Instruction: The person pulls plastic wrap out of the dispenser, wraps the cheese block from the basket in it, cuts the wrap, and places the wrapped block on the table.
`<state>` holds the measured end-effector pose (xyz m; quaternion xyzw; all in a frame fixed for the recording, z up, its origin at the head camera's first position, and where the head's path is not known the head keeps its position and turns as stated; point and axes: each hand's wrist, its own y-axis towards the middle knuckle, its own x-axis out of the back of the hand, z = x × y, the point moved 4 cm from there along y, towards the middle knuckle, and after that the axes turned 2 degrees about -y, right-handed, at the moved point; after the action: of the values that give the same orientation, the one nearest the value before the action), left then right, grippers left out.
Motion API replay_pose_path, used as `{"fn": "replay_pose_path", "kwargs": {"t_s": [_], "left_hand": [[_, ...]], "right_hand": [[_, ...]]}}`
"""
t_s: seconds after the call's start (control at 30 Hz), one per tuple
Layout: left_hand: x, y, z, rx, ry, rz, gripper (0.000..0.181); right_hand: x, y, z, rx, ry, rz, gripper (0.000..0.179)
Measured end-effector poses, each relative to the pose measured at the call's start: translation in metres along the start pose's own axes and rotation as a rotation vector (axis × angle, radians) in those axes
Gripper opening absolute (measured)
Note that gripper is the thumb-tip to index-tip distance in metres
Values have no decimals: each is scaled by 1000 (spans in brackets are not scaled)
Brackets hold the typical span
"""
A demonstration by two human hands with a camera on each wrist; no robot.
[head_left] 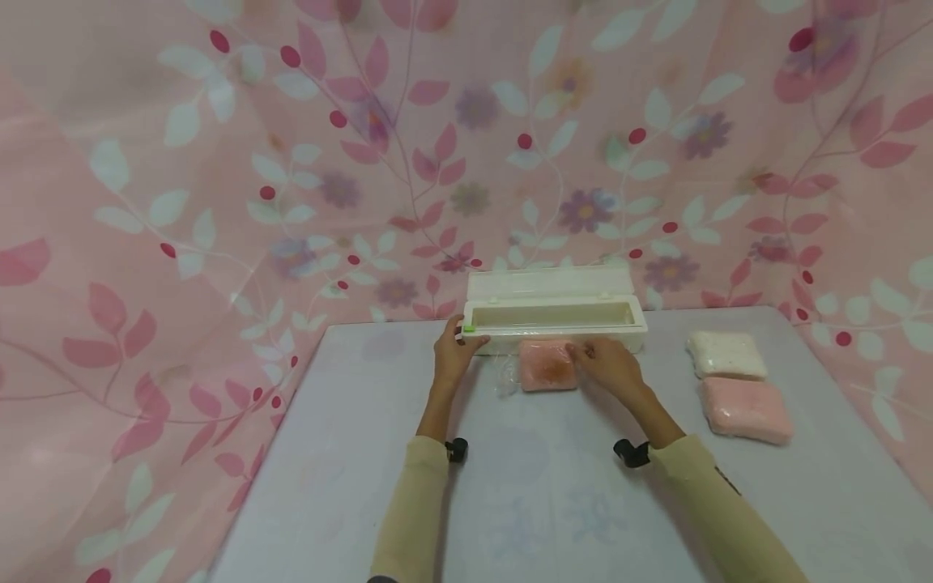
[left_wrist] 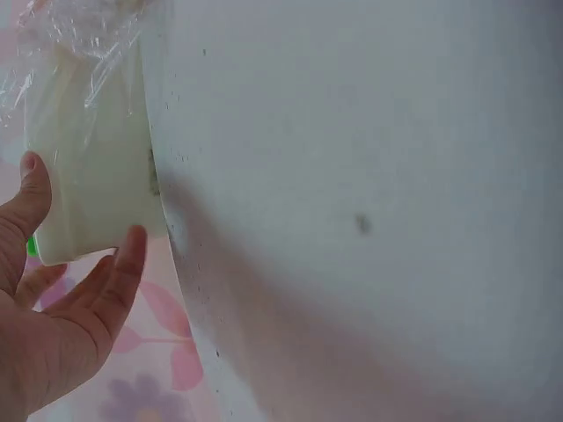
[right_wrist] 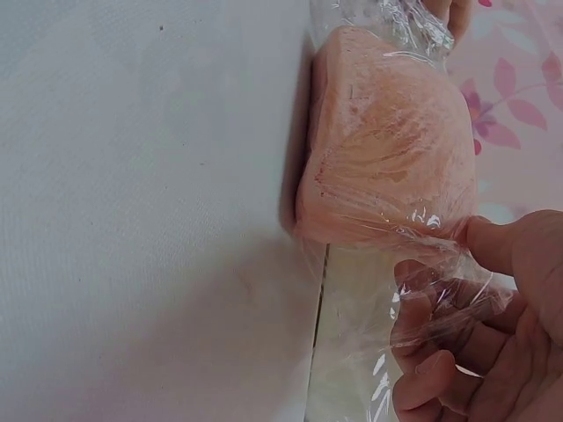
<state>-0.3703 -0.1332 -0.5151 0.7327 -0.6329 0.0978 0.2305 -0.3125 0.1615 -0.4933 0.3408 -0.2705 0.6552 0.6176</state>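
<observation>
A long cream cling film dispenser box [head_left: 632, 338] stands at the table's back edge, lid raised behind it. My left hand [head_left: 452, 356] grips its left end, thumb at the front and fingers round the end, by a small green tab [head_left: 470, 329]. Against the box front sits a pink block [head_left: 547, 366] with a brownish patch, covered in clear film. My right hand [head_left: 612, 368] pinches the cling film [right_wrist: 431, 286] at the block's right side, thumb against finger. Loose crumpled film [head_left: 506, 376] sticks out on the block's left.
To the right, a white wrapped block [head_left: 726, 355] lies just behind a pink wrapped block [head_left: 747, 409]. Both rest on the pale table [head_left: 364, 421]. A flowered pink curtain [head_left: 466, 162] hangs behind the table and along its sides.
</observation>
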Motion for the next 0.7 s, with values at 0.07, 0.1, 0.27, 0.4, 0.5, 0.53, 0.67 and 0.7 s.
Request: {"fn": "replay_pose_path", "kwargs": {"t_s": [0.07, 0.1, 0.27, 0.4, 0.5, 0.53, 0.67, 0.7], "left_hand": [[0, 2, 1, -9, 9, 17, 69], [1, 3, 1, -15, 10, 25, 70], [2, 9, 2, -57, 58, 53, 69], [1, 10, 4, -69, 84, 58, 66], [0, 10, 5, -75, 82, 51, 64], [0, 10, 5, -76, 79, 48, 64], [1, 9, 5, -68, 64, 47, 64], [1, 10, 5, -65, 58, 50, 64]], "right_hand": [[0, 0, 1, 4, 0, 4, 45], [0, 0, 1, 6, 3, 5, 45], [1, 3, 1, -5, -39, -8, 47], [6, 5, 5, -18, -112, -41, 43], [12, 6, 12, 3, -160, -117, 40], [14, 8, 16, 19, -163, -143, 38], [14, 22, 39, 137, -124, -192, 38], [11, 27, 46, 176, -101, -182, 39]]}}
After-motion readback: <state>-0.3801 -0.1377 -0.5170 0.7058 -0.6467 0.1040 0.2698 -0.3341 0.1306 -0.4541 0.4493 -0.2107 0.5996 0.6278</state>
